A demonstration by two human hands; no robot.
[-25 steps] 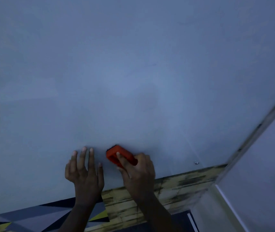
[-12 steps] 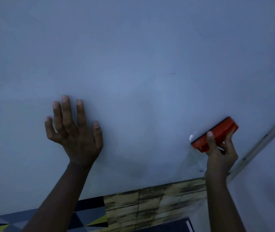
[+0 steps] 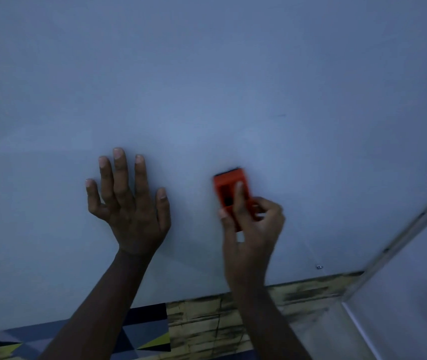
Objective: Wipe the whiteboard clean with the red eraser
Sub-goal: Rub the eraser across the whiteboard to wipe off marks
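Eraser (image 3: 230,189) swept back leftward from right edge | right hand (image 3: 252,227) grips it against whiteboard (image 3: 207,87) | left hand (image 3: 129,201) flat, fingers spread, bracing | faint mark upper right remains; wiping likely unfinished

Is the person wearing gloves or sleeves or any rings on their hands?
No. Both the left hand and the right hand are bare, with no gloves. Both forearms are bare as far as the picture shows, so no sleeves are in view. No rings, watch or bracelet show, though the light is dim. The fingernails look short.
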